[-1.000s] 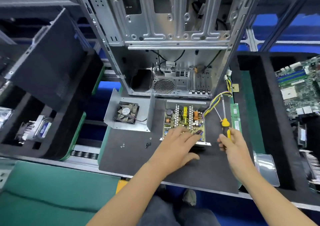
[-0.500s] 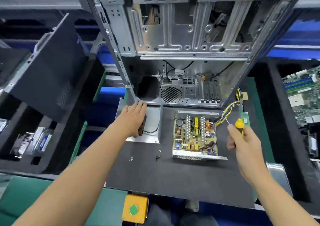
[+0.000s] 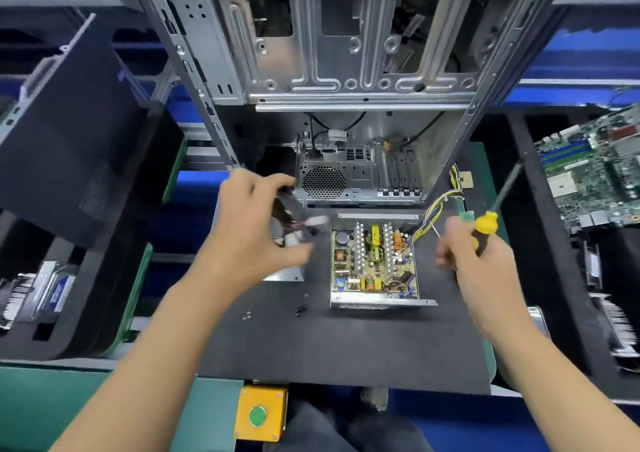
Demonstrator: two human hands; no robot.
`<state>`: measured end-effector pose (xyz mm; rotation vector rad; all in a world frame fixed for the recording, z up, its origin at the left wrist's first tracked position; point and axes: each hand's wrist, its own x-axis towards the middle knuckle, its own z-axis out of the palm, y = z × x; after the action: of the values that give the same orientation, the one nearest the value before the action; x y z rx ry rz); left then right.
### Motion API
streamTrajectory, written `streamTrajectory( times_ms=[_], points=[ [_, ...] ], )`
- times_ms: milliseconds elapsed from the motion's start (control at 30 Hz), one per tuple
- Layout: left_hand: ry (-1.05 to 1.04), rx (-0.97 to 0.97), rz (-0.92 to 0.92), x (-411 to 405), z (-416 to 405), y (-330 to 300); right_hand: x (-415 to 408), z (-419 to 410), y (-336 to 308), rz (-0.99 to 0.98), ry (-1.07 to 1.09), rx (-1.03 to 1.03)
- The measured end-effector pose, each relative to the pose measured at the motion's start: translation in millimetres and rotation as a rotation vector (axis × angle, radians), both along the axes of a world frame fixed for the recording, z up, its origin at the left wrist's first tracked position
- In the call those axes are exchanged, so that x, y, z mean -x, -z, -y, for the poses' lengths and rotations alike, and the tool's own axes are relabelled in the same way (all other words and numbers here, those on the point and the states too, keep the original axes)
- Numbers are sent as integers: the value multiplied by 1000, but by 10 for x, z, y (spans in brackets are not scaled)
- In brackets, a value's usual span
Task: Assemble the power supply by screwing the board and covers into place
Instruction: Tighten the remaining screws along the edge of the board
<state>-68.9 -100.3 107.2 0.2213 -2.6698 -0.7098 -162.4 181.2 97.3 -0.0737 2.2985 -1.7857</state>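
Left hand (image 3: 254, 240) raised, fingers curled; right hand (image 3: 481, 271) fisted, knuckles up.

At frame centre the left hand (image 3: 256, 240) grips the fan cover (image 3: 294, 223), blurred, lifted off the black mat (image 3: 346, 347) on the table. Just right of it lies the open power supply (image 3: 375, 264), its board exposed and coloured wires (image 3: 433, 216) running toward the upper right. The right hand (image 3: 481, 268) holds a yellow-handled screwdriver (image 3: 485, 229), shaft angled to the upper right. Small screws (image 3: 301, 309) lie below the cover. The open computer case (image 3: 346, 87) fills the top; a motherboard (image 3: 595, 181) sits at right.
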Motion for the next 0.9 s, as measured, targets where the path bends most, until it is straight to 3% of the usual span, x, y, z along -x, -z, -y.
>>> streamTrajectory(
  times_ms=[167,300,400,600,767,900],
  points=[
    [175,-136,22,243,-883,74,16,198,-352,162,-339,95],
    [184,-211,125,299,-1038,283,60,121,-385,174,-386,51],
    [175,-176,180,284,-1020,325,62,95,-325,117,-427,-66],
    [249,85,97,139,-953,335,54,141,-162,54,-347,47],
    [272,121,443,64,-994,488,18,88,19,54,-419,-209],
    [300,40,520,-28,-985,602,24,-8,66,6,-388,-240]
  ],
)
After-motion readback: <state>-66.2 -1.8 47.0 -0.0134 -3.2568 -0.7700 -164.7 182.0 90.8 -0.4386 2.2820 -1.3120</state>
